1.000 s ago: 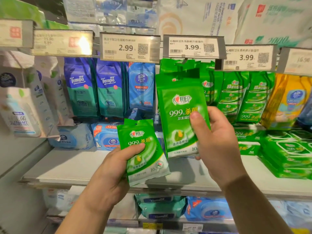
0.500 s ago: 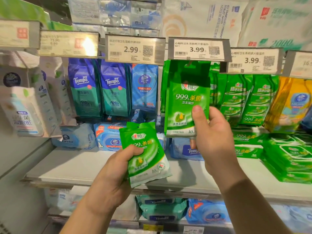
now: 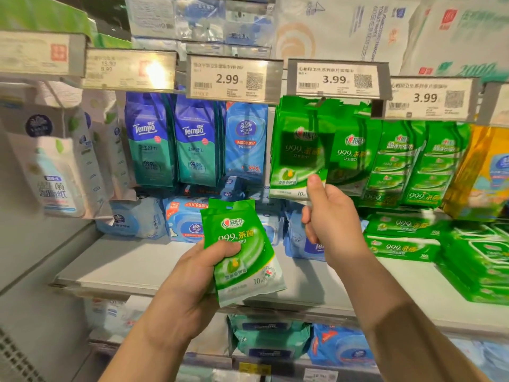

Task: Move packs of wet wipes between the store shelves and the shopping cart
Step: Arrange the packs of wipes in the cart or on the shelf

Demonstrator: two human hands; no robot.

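My left hand (image 3: 192, 282) grips a small green pack of wet wipes (image 3: 245, 255) in front of the shelf (image 3: 132, 266), tilted slightly. My right hand (image 3: 330, 224) pinches the lower right corner of a second green pack (image 3: 297, 150), which is up at the hanging hook under the 3.99 price tag (image 3: 336, 78), in front of more green packs (image 3: 349, 155) hanging there. Whether this pack hangs on the hook cannot be told. No shopping cart is in view.
Blue Tempo packs (image 3: 170, 139) and a blue Vinda pack (image 3: 246, 142) hang to the left. Green multi-packs (image 3: 424, 161) hang to the right, with flat green packs (image 3: 407, 238) stacked below. Blue wipe packs (image 3: 187, 221) lie at the shelf's back. A lower shelf holds more packs (image 3: 272, 337).
My right hand has raised its green pack up and back to the hook under the 3.99 tag. My left hand has stayed with its pack at about the same place.
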